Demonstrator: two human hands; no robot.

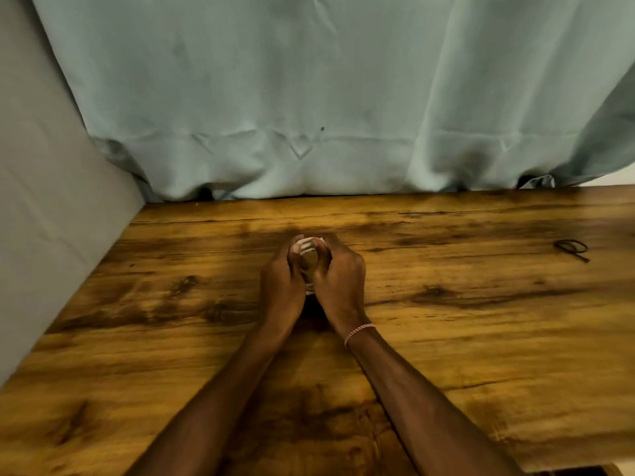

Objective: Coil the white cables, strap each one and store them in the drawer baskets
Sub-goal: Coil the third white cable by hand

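Centrally, a person's two bare hands are meeting just above a dark-grained wooden counter (446, 338), pressed close together around a small coil of white cable (307, 246). The left hand (281, 286) is curling its fingers round the coil's left side. The right hand (342, 280), wearing a pink-and-white thread bracelet (359, 333) at the wrist, is gripping the right side. Only a few white loops are showing between the fingertips at the top, with a sliver lower down. Whether the coil is touching the counter cannot be told. A thin black loop, possibly a strap (572, 249), is lying well apart at the counter's far right. A pale green curtain (309, 97) is hanging behind.

Judging by its look, the cable is light, soft and springy, so its loops are probably trying to spring open. Pinching all the turns together at one side is looking like the safest hold, leaving the opposite side free for a strap.
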